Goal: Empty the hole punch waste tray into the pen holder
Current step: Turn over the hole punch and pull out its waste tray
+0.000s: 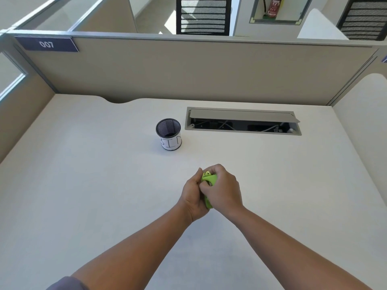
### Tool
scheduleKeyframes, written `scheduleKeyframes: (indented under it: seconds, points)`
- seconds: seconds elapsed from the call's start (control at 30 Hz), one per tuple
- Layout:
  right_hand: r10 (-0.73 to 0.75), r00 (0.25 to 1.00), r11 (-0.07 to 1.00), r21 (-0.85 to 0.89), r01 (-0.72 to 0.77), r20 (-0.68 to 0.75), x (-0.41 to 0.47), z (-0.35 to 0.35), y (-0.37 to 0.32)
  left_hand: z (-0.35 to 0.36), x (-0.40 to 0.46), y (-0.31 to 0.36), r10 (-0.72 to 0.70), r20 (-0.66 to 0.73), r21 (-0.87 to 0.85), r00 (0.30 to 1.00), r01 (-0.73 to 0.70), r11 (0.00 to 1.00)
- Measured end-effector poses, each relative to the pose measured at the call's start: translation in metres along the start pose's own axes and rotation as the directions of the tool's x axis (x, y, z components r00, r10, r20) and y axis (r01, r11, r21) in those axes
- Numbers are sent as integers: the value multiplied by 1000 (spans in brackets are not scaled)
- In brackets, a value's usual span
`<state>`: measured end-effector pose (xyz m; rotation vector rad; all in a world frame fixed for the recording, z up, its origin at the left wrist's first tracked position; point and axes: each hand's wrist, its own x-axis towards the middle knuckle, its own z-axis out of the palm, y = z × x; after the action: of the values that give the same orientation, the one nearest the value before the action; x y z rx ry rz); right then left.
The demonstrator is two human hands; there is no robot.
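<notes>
A small lime-green hole punch [207, 181] is held between both hands over the middle of the white desk [83, 174]. My left hand [193, 196] grips it from the left and my right hand [223, 190] wraps over it from the right, so most of the punch is hidden. Only its top end and a green edge near my wrists show; the waste tray cannot be made out. The pen holder [168, 133], a black mesh cup with a white paper label, stands upright farther back and to the left, apart from my hands.
An open grey cable hatch [243, 121] with wires inside is set into the desk behind and right of the pen holder. Beige partition walls [188, 70] close the desk at the back and sides. A cable notch [120, 100] cuts the back edge.
</notes>
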<state>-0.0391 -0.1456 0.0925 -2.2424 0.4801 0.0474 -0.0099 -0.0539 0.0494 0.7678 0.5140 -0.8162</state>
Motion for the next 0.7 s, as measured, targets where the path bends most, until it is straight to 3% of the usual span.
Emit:
scheduleKeyframes:
  seconds: [0.47, 0.7]
  points:
    - [-60, 997, 997, 55, 62, -40, -1, -1, 0, 0, -1, 6, -47, 0, -44, 999, 47, 998]
    - [-33, 999, 997, 76, 32, 8, -1, -1, 1, 3, -7, 5, -32, -8, -37, 999, 32, 999]
